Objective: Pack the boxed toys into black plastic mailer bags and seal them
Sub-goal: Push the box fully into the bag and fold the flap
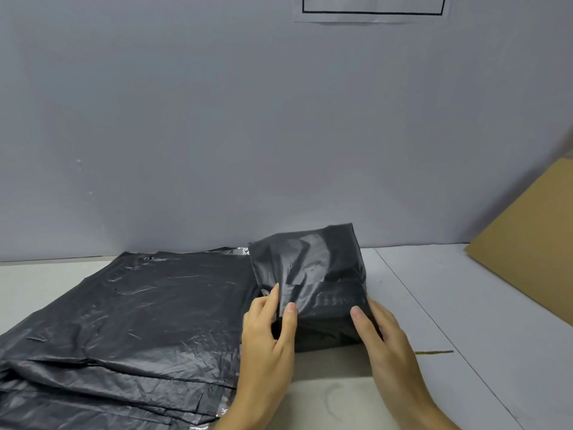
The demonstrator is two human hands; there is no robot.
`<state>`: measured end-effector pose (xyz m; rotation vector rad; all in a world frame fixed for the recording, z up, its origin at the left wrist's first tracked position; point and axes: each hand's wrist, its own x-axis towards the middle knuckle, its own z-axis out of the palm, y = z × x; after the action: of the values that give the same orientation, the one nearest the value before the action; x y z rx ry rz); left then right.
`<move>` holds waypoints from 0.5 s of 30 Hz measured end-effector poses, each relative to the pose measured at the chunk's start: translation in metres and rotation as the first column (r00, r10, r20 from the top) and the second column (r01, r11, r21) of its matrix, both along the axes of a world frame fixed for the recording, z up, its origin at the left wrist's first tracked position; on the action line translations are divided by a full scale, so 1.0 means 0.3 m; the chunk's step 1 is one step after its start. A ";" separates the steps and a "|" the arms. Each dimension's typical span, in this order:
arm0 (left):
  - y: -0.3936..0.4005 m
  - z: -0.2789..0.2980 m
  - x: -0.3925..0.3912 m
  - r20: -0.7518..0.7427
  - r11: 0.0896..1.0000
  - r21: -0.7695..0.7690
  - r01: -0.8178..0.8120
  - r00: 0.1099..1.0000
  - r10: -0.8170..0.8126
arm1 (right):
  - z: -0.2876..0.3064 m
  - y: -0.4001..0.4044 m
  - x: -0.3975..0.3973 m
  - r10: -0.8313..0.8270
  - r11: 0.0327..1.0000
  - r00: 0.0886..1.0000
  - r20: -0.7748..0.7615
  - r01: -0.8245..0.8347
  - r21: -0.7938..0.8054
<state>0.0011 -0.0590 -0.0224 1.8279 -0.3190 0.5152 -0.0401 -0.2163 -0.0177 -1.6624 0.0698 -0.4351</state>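
Note:
A boxy parcel wrapped in a black plastic mailer bag [322,293] sits on the table near the centre, its loose flap standing up at the back. My left hand [268,333] grips the parcel's left front corner, thumb on the front face and fingers round the side. My right hand [384,333] holds the right front corner, thumb on the front, fingers hidden behind the side. The box inside is fully covered. A thick stack of flat black mailer bags [124,321] lies to the left, touching the parcel.
A brown cardboard sheet [533,240] leans at the right edge. A thin green strip [434,353] lies on the white table [465,305] right of my right hand. A grey wall stands close behind, with a paper sheet [372,10] stuck at the top.

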 end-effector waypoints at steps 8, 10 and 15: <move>-0.062 -0.001 -0.063 0.065 0.978 -0.105 0.182 0.982 -0.176 | -0.012 0.004 0.006 -0.166 0.920 0.973 0.158 0.096 0.379; -0.065 0.004 -0.072 0.073 0.975 -0.057 0.217 0.974 -0.212 | -0.017 -0.019 0.017 -0.253 0.892 0.961 0.109 0.188 0.410; -0.026 0.004 -0.042 0.232 0.965 0.251 0.082 0.962 -0.142 | -0.001 -0.115 0.061 -0.266 0.861 0.961 -0.083 0.275 0.428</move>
<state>-0.0115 -0.0668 -0.0212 1.9647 -0.6781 0.6500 -0.0219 -0.2508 -0.0181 -1.2133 0.3951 -0.5689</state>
